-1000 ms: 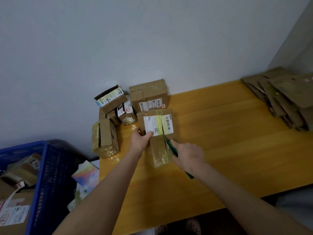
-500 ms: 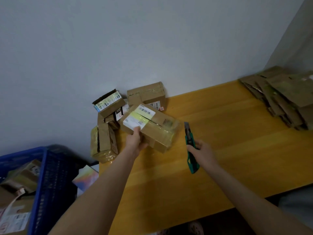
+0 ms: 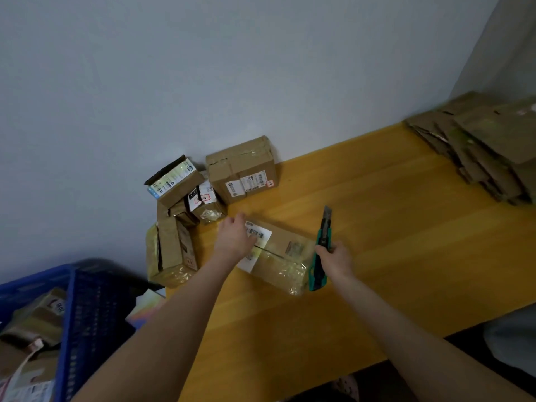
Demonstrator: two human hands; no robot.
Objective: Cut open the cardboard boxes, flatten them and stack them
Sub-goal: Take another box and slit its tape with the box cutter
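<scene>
Cardboard box [image 3: 285, 250] lying on the yellow surface [image 3: 377, 227], my left hand [image 3: 235, 236] pressed flat on its label end to steady it, my right hand [image 3: 333, 259] at its other end gripping a green knife [image 3: 323, 236], seemingly ready to cut.

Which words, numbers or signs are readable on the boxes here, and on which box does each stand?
"OTO", perhaps: black sticker on a small box.
White label on the box under the left hand: barcode, print too small.
Labels on the big box: blurred.
</scene>
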